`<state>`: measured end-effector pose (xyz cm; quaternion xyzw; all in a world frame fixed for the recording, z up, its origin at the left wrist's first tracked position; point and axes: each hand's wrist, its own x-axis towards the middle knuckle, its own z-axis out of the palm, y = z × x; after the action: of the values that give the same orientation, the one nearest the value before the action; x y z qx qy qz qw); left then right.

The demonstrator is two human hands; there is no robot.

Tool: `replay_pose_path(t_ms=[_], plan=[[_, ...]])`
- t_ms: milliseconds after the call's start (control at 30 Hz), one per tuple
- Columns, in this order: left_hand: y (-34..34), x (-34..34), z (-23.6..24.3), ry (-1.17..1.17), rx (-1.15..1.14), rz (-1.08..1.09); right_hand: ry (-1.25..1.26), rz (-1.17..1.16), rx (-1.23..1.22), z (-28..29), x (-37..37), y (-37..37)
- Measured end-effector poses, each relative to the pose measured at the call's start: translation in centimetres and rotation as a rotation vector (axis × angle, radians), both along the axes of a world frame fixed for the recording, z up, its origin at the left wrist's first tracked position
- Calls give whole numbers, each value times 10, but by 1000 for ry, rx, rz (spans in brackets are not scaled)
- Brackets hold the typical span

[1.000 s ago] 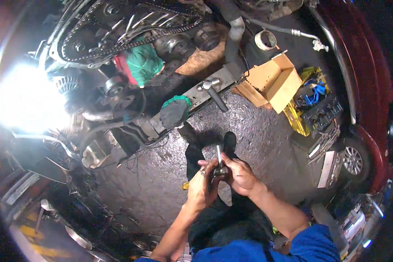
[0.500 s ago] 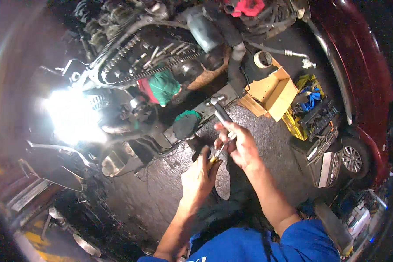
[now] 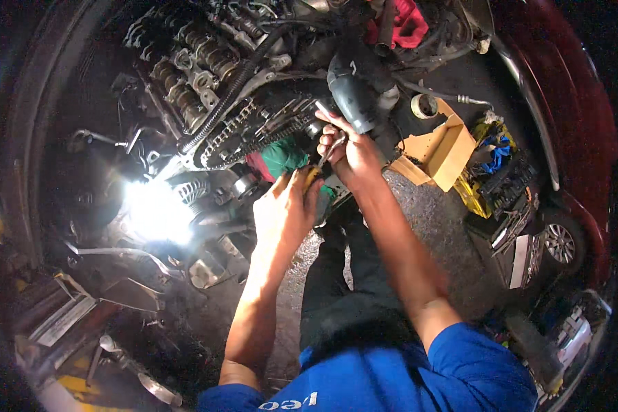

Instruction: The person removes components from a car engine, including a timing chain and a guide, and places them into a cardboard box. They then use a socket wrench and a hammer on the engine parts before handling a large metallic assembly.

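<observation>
My left hand is closed around the yellow handle of what looks like a screwdriver. Its metal shaft slants up toward my right hand, whose fingers are curled. A slim pale rod-like tool pokes out past those fingers; the rest of it is hidden in the palm. Both hands are in front of the engine's exposed timing chain. Just beyond my left fingers, a green cloth is tucked against the engine, with a dark red cloth beside it.
A glaring work light shines at the left. Right of the engine stand an open cardboard box and a tape roll. Farther right are a tool case, loose tools and a dark red car with its wheel.
Both hands have moved forward, nearer the engine, still holding the tools. The dark-handled tool seen at my right hand is now mostly hidden. My view has shifted.
</observation>
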<state>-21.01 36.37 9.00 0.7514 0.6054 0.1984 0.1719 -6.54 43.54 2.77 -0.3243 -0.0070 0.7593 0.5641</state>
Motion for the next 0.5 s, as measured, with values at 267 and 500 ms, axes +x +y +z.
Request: replay_pose_path(t_ms=[267, 500], plan=[[19, 6, 36, 80, -89, -13, 228, 55, -49, -13, -2, 13], [28, -15, 2, 53, -265, -14, -177, 86, 41, -6, -15, 15]])
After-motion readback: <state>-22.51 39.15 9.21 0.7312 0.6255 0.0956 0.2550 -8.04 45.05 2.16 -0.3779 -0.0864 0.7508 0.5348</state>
